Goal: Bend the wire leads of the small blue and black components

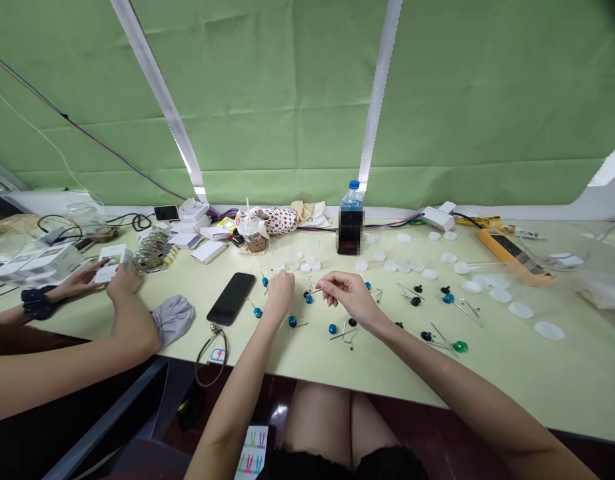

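My right hand (350, 295) is closed in a pinch over the table, its fingertips on a thin metal rod (314, 291) that points left. Just below the rod's tip is a blue ball-shaped piece (308, 299), with a small black piece (306, 294) beside it; I cannot tell whether either is joined to the rod. Left of these, my left hand (281, 291) is closed, and what it holds, if anything, is hidden. More blue balls with thin metal wires lie around both hands, among them one (292, 321) below my left hand and one (332, 329) nearer the front edge.
A phone (231, 298) lies left of my hands. A water bottle (352, 196), a drink cup (252, 230) and white discs (429, 274) are farther back. At right are a green ball (460, 347) and yellow meter (514, 257). Another person's hands (123, 280) hold a white box.
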The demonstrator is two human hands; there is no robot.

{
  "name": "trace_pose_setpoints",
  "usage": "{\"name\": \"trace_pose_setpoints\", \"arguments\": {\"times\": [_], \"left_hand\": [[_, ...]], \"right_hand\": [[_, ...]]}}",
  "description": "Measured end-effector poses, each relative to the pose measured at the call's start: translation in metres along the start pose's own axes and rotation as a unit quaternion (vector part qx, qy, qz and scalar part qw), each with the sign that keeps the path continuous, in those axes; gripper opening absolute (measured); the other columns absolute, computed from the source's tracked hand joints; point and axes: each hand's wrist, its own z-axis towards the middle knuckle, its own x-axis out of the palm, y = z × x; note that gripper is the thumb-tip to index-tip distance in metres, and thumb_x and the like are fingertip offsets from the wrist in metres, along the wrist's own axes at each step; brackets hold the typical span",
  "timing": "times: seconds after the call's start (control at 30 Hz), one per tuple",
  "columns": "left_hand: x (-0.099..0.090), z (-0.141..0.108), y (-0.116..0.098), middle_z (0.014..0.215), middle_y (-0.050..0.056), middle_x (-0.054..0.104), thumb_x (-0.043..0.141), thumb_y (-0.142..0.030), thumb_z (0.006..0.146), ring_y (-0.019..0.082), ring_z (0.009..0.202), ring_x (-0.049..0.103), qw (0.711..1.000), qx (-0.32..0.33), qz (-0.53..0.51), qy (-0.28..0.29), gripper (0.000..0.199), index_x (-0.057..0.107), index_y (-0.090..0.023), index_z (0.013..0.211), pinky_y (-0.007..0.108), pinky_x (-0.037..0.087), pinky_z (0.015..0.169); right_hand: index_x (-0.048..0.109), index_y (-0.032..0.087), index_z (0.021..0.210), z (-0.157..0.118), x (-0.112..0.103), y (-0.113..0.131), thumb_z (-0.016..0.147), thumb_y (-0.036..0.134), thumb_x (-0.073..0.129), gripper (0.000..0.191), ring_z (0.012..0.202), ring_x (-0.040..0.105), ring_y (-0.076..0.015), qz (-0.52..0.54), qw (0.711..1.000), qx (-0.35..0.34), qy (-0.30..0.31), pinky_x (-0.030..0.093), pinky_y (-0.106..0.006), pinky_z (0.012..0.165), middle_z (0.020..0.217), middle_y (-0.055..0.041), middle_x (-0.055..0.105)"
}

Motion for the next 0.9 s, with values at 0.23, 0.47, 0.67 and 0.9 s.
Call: {"name": "trace_pose_setpoints", "arguments": {"times": [0.23, 0.47, 0.67, 0.9], "left_hand": [[0.002, 0.011, 0.005, 0.093, 0.021, 0.067, 0.05, -0.002, 0.084, 0.029, 0.094, 0.067, 0.999, 0.017, 0.029, 0.027, 0.021, 0.068, -0.006, 0.095, 0.035, 0.053, 0.078], [-0.005, 0.005, 0.012, 0.092, 0.019, 0.065, 0.054, -0.014, 0.087, 0.027, 0.089, 0.067, 0.999, 0.033, 0.001, 0.011, 0.015, 0.067, -0.007, 0.089, 0.033, 0.051, 0.076], [-0.027, -0.041, 0.02, 0.103, 0.014, 0.059, 0.034, -0.009, 0.092, 0.021, 0.087, 0.063, 0.985, 0.054, -0.115, -0.115, 0.032, 0.064, -0.012, 0.102, 0.032, 0.048, 0.079], [-0.029, -0.102, 0.026, 0.105, 0.008, 0.06, 0.042, -0.017, 0.091, 0.017, 0.09, 0.064, 0.853, 0.025, -0.449, -0.266, 0.032, 0.056, -0.021, 0.121, 0.03, 0.05, 0.08]], "right_hand": [[0.067, 0.015, 0.082, 0.002, -0.003, -0.002, 0.082, 0.044, 0.064, 0.03, 0.053, 0.053, -0.0094, 0.018, 1.0, 0.001, 0.019, 0.044, -0.023, 0.052, 0.063, 0.0009, 0.059], [0.069, 0.015, 0.086, 0.024, -0.007, -0.019, 0.088, 0.039, 0.055, 0.027, 0.06, 0.06, -0.0122, -0.155, 0.988, -0.025, 0.01, 0.047, -0.024, 0.058, 0.074, -0.0028, 0.066], [0.068, 0.016, 0.085, 0.065, 0.006, -0.04, 0.09, 0.017, 0.049, 0.019, 0.067, 0.063, -0.0132, -0.421, 0.903, -0.008, 0.083, 0.044, -0.022, 0.069, 0.068, -0.0021, 0.067], [0.066, 0.013, 0.089, 0.112, 0.045, -0.072, 0.088, 0.021, 0.06, 0.01, 0.088, 0.062, -0.0193, -0.52, 0.84, 0.026, 0.155, 0.045, -0.029, 0.075, 0.088, -0.0084, 0.069]]}}
